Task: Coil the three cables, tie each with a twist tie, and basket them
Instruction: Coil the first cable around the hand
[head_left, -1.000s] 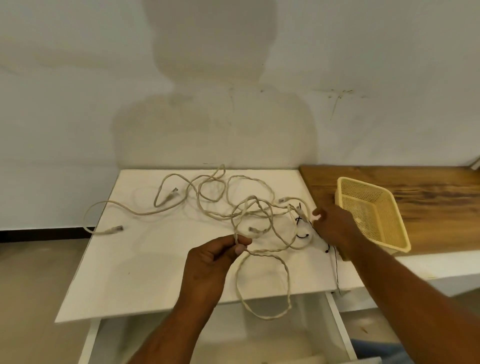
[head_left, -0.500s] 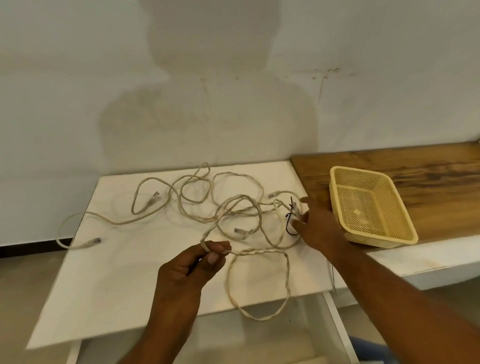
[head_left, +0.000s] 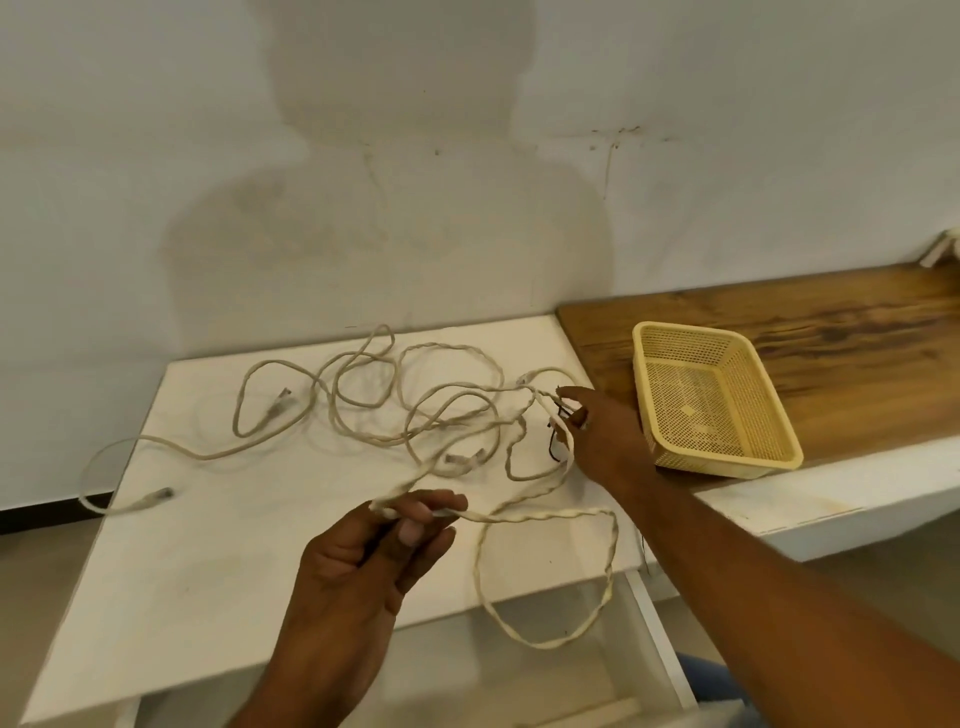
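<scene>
Several loops of cream cable (head_left: 363, 410) lie tangled across the white table (head_left: 218, 545). My left hand (head_left: 374, 566) pinches a twisted cream cable (head_left: 540, 515) near the table's front edge; its loop hangs over the edge. My right hand (head_left: 605, 441) reaches to the table's right side and its fingers hold a stretch of the twisted cable next to thin black twist ties (head_left: 555, 441). A yellow mesh basket (head_left: 779, 457) stands empty on the wooden counter, just right of my right hand.
The wooden counter (head_left: 831, 332) runs to the right against the wall. An open white drawer (head_left: 519, 665) sits below the table's front edge. One cable end (head_left: 150, 500) lies by the table's left edge, its loop overhanging.
My left hand has lifted its pinched cable slightly. My right hand has shifted from the black ties to grasp the twisted cable. The camera has swung left and down.
</scene>
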